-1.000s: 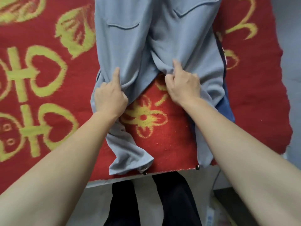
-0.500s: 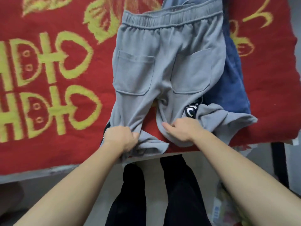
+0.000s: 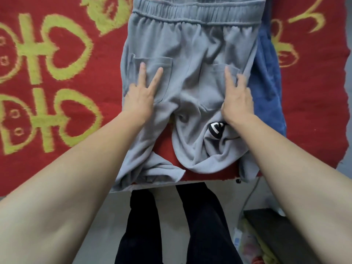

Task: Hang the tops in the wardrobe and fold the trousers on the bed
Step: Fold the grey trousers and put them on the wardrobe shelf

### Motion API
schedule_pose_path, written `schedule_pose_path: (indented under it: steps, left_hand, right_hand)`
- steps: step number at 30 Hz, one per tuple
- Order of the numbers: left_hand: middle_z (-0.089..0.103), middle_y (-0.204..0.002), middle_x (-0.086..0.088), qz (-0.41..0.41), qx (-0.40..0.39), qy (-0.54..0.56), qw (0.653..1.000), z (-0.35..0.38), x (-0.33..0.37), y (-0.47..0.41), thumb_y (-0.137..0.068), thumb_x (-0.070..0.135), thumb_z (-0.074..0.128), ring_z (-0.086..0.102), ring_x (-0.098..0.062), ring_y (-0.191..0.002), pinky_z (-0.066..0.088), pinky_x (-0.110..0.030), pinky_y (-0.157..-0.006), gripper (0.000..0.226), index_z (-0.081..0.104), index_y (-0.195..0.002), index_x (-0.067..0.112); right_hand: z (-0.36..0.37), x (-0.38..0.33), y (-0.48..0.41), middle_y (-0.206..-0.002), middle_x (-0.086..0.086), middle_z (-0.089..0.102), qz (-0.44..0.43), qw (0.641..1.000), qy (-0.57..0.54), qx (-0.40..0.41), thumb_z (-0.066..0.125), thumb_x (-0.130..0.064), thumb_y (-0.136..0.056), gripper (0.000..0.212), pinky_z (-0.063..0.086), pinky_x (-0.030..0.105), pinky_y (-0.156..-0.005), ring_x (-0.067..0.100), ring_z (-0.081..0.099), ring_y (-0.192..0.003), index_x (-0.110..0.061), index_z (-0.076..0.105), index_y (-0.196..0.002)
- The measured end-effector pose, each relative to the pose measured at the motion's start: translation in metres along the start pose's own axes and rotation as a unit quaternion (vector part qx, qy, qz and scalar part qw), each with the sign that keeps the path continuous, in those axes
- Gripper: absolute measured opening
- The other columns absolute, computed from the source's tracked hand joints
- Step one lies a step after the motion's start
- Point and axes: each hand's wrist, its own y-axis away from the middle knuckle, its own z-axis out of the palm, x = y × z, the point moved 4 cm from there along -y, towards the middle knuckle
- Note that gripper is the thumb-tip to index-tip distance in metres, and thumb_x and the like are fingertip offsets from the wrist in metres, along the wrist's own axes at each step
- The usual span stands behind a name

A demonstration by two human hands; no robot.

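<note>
While both hands press flat on them, grey trousers (image 3: pixel 190 44) lie seat-up on a bed (image 3: pixel 314 111) covered in red cloth with yellow heart and flower patterns. Their long axis runs from the far edge toward the near edge: the elastic waistband (image 3: pixel 196 12) points away from the person, and the legs point back toward them.

The left hand (image 3: pixel 141 92) lies open on the left back pocket, its fingers straight and spread apart. The right hand (image 3: pixel 237 98) lies open on the right back pocket, its fingers straight and closer together. Neither hand grips the cloth.

Both trouser legs are bunched and crumpled at the near edge, with red cloth showing between them. The left leg is heaped in folds right at that edge, and part of the right leg hangs over it. A black and white logo (image 3: pixel 216 129) shows on a fold beside the right wrist.

A blue garment (image 3: pixel 266 96) lies under the trousers' right side, showing along it. Below the near edge are the person's black-clad legs (image 3: pixel 205 216) on a pale floor, a thin cable (image 3: pixel 251 193), and a dark box (image 3: pixel 282 235) at lower right.
</note>
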Motion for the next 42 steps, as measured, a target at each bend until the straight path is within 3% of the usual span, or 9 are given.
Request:
schedule_pose_path:
  steps: [6,10,14,16,19,21,24,28,42]
  left_hand:
    - [0.061,-0.116,-0.019,0.046,-0.046,-0.103,0.993,-0.015,0.018,0.003,-0.082,0.030,0.054,0.062,-0.040,-0.098,0.043,-0.039,-0.073,0.048,0.051,-0.127,0.013]
    - [0.064,-0.120,-0.013,0.016,-0.237,-0.150,0.960,-0.007,0.013,0.008,-0.086,0.058,0.036,0.060,-0.034,-0.108,0.038,-0.039,-0.076,0.058,0.064,-0.116,0.017]
    - [0.063,-0.107,-0.018,0.083,0.012,-0.123,0.989,-0.029,0.020,-0.001,-0.091,0.054,0.039,0.055,-0.035,-0.101,0.039,-0.038,-0.070,0.054,0.067,-0.103,0.010]
    - [0.045,-0.136,-0.024,0.096,0.118,-0.104,0.983,-0.039,0.019,-0.009,-0.086,0.037,0.055,0.044,-0.039,-0.117,0.041,-0.046,-0.081,0.048,0.053,-0.127,0.013]
    - [-0.004,-0.161,-0.021,0.023,0.075,-0.026,0.997,-0.042,0.012,-0.032,-0.081,0.015,0.064,0.045,-0.045,-0.117,0.042,-0.046,-0.076,0.091,0.011,-0.155,0.028]
    - [0.013,-0.158,-0.023,-0.021,0.033,0.012,0.999,-0.040,0.007,-0.044,-0.083,0.014,0.064,0.055,-0.048,-0.107,0.043,-0.045,-0.074,0.099,0.000,-0.156,0.027]
    - [0.056,-0.122,-0.023,-0.049,0.033,0.016,0.998,-0.042,0.000,-0.046,-0.084,0.018,0.063,0.058,-0.048,-0.103,0.039,-0.045,-0.070,0.070,0.028,-0.145,0.013]
    - [0.066,-0.102,-0.017,-0.007,0.037,-0.052,0.998,-0.045,-0.002,-0.029,-0.089,0.017,0.058,0.062,-0.043,-0.094,0.040,-0.041,-0.068,0.019,0.055,-0.108,0.015]
    - [0.059,-0.103,-0.002,0.045,0.105,-0.208,0.971,-0.203,-0.079,0.112,-0.085,0.019,0.063,0.052,-0.027,-0.103,0.033,-0.034,-0.066,0.032,0.042,-0.109,0.022]
  right_hand:
    - [0.007,-0.014,0.018,-0.114,0.011,0.064,-0.065,0.988,0.074,-0.117,0.056,-0.039,-0.076,0.037,0.042,0.037,-0.072,0.035,0.059,-0.095,-0.025,0.064,-0.109]
    - [-0.005,-0.019,0.015,-0.115,0.012,0.068,-0.063,0.979,0.127,-0.145,0.028,-0.080,-0.083,0.082,0.035,0.038,-0.072,0.032,0.063,-0.107,-0.015,0.069,-0.109]
    - [-0.033,-0.035,-0.004,-0.128,0.022,0.053,-0.149,0.977,0.105,0.115,0.061,-0.031,-0.088,0.036,0.042,0.046,-0.089,0.039,0.052,-0.114,-0.008,0.058,-0.116]
    - [-0.030,-0.034,-0.019,-0.156,0.020,0.024,-0.135,0.980,0.116,0.091,0.067,-0.020,-0.078,0.071,0.032,0.049,-0.104,0.039,0.036,-0.132,-0.014,0.037,-0.143]
    - [-0.020,-0.025,-0.044,-0.160,0.017,0.017,-0.076,0.990,0.117,-0.009,0.074,-0.029,-0.076,0.108,0.034,0.048,-0.103,0.038,0.038,-0.131,-0.018,0.004,-0.158]
    - [-0.015,-0.018,-0.054,-0.142,0.016,0.041,-0.067,0.994,0.079,-0.035,0.075,-0.032,-0.076,0.101,0.042,0.046,-0.095,0.039,0.048,-0.122,-0.018,0.014,-0.155]
    - [-0.007,-0.014,-0.047,-0.120,0.014,0.061,-0.107,0.993,0.023,-0.035,0.073,-0.039,-0.080,0.066,0.042,0.042,-0.077,0.038,0.057,-0.110,-0.021,0.041,-0.135]
    - [-0.002,-0.003,-0.022,-0.107,0.010,0.066,-0.119,0.992,0.022,-0.019,0.071,-0.049,-0.085,0.050,0.036,0.038,-0.067,0.037,0.059,-0.101,-0.019,0.049,-0.118]
    - [-0.198,-0.087,0.085,-0.110,0.012,0.049,-0.132,0.973,0.126,0.139,0.056,-0.006,-0.086,0.036,0.038,0.038,-0.065,0.036,0.055,-0.104,-0.017,0.053,-0.119]
